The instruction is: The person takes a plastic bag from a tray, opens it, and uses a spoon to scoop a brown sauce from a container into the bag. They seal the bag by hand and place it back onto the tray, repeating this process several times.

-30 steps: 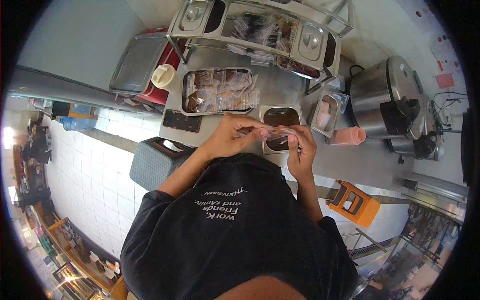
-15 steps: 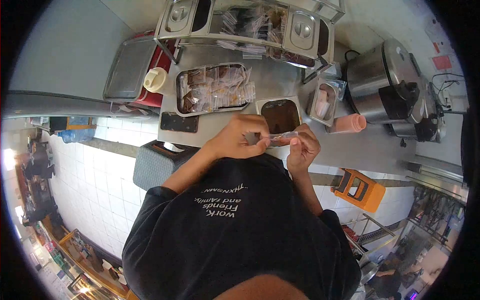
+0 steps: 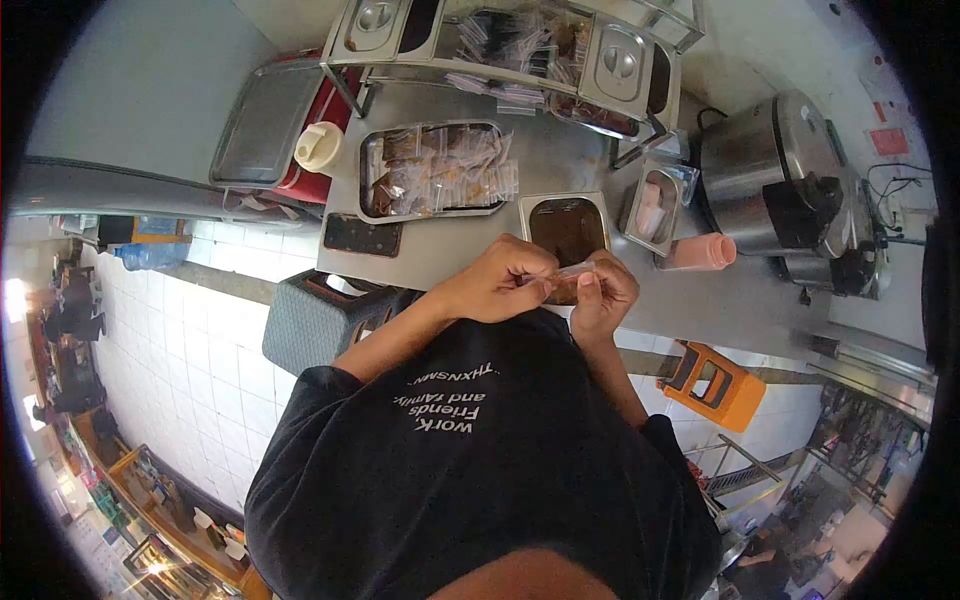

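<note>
Your two hands meet low over the front edge of the bench [image 3: 690, 312], fingertips close together. Your left hand [image 3: 500, 283] comes in from the left with the forearm slanting up and inward, its fingers curled over and the thumb pinching one end of a small clear plastic bag [image 3: 572, 271]. Your right hand [image 3: 606, 300] stands more upright, thumb up, gripping the other end — so the bag is stretched between them, just in front of the steel pan [image 3: 565, 198] with its dark brown contents. From above, your right fingers overlap the pan's near rim.

Beyond your left hand, steel shows between the pan and the tray [image 3: 366, 200] of filled bags [image 3: 440, 172]; a phone [image 3: 362, 236] lies near the bench's left edge. To your right, a stretch of steel runs along the front edge, below the small pan [image 3: 634, 240] and the pinkish bottle [image 3: 700, 252] — the large cooker [image 3: 750, 185] bounds it behind. Under your left forearm stands a grey stool [image 3: 308, 325].
</note>
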The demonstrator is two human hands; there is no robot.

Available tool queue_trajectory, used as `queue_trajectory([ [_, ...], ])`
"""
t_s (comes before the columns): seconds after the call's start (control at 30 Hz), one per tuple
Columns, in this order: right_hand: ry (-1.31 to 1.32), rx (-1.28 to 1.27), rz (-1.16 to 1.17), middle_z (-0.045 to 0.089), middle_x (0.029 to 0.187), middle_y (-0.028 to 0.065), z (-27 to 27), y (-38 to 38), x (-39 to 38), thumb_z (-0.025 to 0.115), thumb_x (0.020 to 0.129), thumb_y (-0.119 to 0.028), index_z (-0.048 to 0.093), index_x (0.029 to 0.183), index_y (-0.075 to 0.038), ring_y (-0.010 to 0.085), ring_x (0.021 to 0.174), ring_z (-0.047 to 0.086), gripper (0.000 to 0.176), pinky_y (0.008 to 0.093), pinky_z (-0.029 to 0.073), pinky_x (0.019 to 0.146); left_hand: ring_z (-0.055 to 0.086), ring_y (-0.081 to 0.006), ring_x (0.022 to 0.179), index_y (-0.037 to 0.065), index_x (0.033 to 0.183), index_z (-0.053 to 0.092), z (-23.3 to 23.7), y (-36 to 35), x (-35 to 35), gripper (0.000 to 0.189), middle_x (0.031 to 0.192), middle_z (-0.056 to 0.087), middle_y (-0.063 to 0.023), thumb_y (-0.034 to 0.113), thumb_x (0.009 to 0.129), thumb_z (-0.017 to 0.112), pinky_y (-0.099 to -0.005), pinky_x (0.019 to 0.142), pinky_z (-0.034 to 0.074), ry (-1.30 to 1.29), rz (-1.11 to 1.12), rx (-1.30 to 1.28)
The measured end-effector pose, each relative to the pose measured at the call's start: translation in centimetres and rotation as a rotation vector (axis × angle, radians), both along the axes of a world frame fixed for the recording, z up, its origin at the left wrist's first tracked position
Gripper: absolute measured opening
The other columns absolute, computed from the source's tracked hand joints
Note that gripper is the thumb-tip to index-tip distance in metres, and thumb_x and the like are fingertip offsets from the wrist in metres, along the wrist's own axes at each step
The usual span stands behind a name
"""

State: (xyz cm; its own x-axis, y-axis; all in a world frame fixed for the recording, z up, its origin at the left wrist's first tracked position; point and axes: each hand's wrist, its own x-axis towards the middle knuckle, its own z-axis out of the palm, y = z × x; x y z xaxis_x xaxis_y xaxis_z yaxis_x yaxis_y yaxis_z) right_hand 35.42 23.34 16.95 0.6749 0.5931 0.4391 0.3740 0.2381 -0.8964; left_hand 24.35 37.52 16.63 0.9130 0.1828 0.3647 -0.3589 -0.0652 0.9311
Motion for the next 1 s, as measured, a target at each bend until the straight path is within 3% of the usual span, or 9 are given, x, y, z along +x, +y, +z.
queue_trajectory([
  [0.13,-0.085,-0.004,0.061,0.060,0.066,0.0068,-0.5,-0.6,0.4,0.069,0.091,-0.023,0.069,0.078,0.001,0.0152,0.060,0.053,0.027,0.0295,0.039,0.055,0.039,-0.0202,0.053,-0.001,0.069,0.047,0.0,-0.2,-0.1,0.030,0.059,0.043,-0.0108,0.016,0.090,0.059,-0.0359,0.050,0.033,-0.027,-0.004,-0.051],
  [0.27,-0.095,0.036,0.078,0.058,0.065,0.0068,-0.8,-0.2,0.2,0.069,0.091,-0.022,0.066,0.077,0.001,0.0156,0.058,0.052,0.027,0.0300,0.039,0.055,0.041,-0.0189,0.053,0.000,0.068,0.047,-0.3,-0.2,-0.3,0.038,0.059,0.045,-0.0081,0.023,0.096,0.058,-0.0365,0.051,0.032,0.004,-0.008,0.012],
  [0.37,-0.091,0.056,0.084,0.057,0.065,0.0066,-1.2,-0.1,-0.2,0.069,0.091,-0.021,0.063,0.075,0.001,0.0158,0.058,0.052,0.028,0.0304,0.039,0.054,0.041,-0.0201,0.053,-0.001,0.069,0.048,-0.3,-0.7,-0.4,0.035,0.060,0.046,-0.0099,0.021,0.094,0.059,-0.0366,0.051,0.033,0.003,0.014,-0.056],
  [0.53,-0.120,0.079,0.089,0.056,0.064,0.0062,-2.0,0.1,-0.9,0.068,0.092,-0.021,0.061,0.074,0.000,0.0151,0.058,0.050,0.028,0.0300,0.038,0.054,0.040,-0.0208,0.053,-0.001,0.070,0.049,-0.2,0.1,-0.9,0.031,0.060,0.044,-0.0107,0.017,0.093,0.058,-0.0364,0.052,0.034,0.012,0.007,0.037],
  [0.87,-0.025,-0.055,0.180,0.051,0.063,0.0055,-2.5,2.3,-3.5,0.066,0.093,-0.019,0.060,0.074,0.000,0.0133,0.055,0.043,0.028,0.0307,0.034,0.052,0.038,-0.0193,0.054,-0.001,0.069,0.045,0.5,2.9,-3.6,0.039,0.061,0.040,-0.0095,0.023,0.094,0.062,-0.0351,0.051,0.032,0.061,0.010,0.087],
  [0.97,-0.053,-0.081,0.193,0.051,0.062,0.0052,-2.4,3.5,-4.0,0.067,0.093,-0.019,0.060,0.073,0.000,0.0147,0.054,0.043,0.028,0.0314,0.034,0.052,0.045,-0.0153,0.059,0.001,0.074,0.054,0.9,4.5,-4.6,0.029,0.067,0.049,-0.0073,0.020,0.093,0.066,-0.0320,0.054,0.039,0.135,0.067,0.229],
  [1.0,-0.070,-0.079,0.193,0.051,0.062,0.0055,-2.2,4.0,-4.0,0.067,0.092,-0.019,0.060,0.073,-0.001,0.0157,0.053,0.043,0.027,0.0318,0.034,0.053,0.049,-0.0140,0.063,0.002,0.084,0.058,1.0,4.8,-4.8,0.020,0.071,0.052,-0.0060,0.018,0.092,0.068,-0.0308,0.057,0.042,0.115,0.118,0.163],
])
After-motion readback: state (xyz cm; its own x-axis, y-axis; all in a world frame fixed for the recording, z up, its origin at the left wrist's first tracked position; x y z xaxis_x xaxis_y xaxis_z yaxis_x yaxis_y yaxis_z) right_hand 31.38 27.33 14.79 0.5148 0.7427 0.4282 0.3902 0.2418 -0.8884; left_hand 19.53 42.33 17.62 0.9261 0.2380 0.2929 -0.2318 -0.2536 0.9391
